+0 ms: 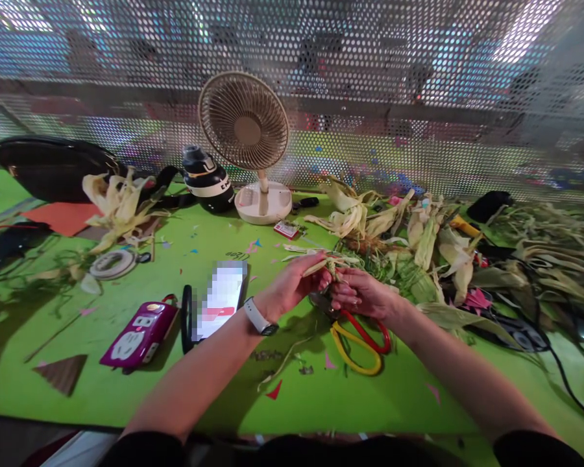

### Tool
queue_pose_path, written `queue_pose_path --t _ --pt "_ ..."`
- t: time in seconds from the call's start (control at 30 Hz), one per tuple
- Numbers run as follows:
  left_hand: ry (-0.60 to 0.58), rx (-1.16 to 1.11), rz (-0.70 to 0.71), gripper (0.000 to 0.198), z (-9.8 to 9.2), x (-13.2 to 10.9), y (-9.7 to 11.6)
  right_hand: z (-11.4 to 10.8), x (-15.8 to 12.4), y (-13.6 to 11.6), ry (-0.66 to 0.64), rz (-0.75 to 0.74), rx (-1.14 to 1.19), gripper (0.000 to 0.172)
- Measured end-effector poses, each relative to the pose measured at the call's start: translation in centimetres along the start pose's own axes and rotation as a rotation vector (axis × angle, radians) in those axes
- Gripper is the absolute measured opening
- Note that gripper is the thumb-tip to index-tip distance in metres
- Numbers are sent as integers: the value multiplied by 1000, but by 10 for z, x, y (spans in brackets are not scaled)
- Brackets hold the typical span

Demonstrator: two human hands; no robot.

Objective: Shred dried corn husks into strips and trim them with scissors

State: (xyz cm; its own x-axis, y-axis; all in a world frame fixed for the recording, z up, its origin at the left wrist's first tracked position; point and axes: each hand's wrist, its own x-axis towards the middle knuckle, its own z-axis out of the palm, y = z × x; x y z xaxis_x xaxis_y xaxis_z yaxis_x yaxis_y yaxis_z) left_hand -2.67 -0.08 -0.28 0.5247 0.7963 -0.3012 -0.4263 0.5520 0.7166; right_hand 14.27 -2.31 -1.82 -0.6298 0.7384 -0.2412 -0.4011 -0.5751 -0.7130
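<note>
Both my hands meet above the green table, their fingers closed around a small braided bundle of corn husk [331, 267]. My left hand [302, 282] grips it from the left side, a pale band and watch on that wrist. From the right, my right hand [365, 292] pinches the same piece, fingertips close to the left ones. Scissors [357, 350] with one yellow and one red handle lie just below the hands, their blades partly covered. A thin strip of husk [292, 357] trails on the table nearby.
Loose corn husks [428, 240] and cables crowd the right side. At the back stand a fan [246, 130] and a black bottle [207, 181], before a perforated metal screen. A phone [221, 298], a purple case [141, 334] and a tape roll [111, 263] lie left.
</note>
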Motion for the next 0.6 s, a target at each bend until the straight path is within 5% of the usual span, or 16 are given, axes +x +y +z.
queue_pose_path --t 0.23,0.43,0.6 --pt "75 187 68 23 0 -4 4 -7 -5 -18 419 -497 -848 14" --pt "83 188 111 24 4 -4 2 -8 -8 -13 444 -502 -868 37" --pt "154 214 193 21 7 -2 -2 2 -5 -8 474 -520 -875 30"
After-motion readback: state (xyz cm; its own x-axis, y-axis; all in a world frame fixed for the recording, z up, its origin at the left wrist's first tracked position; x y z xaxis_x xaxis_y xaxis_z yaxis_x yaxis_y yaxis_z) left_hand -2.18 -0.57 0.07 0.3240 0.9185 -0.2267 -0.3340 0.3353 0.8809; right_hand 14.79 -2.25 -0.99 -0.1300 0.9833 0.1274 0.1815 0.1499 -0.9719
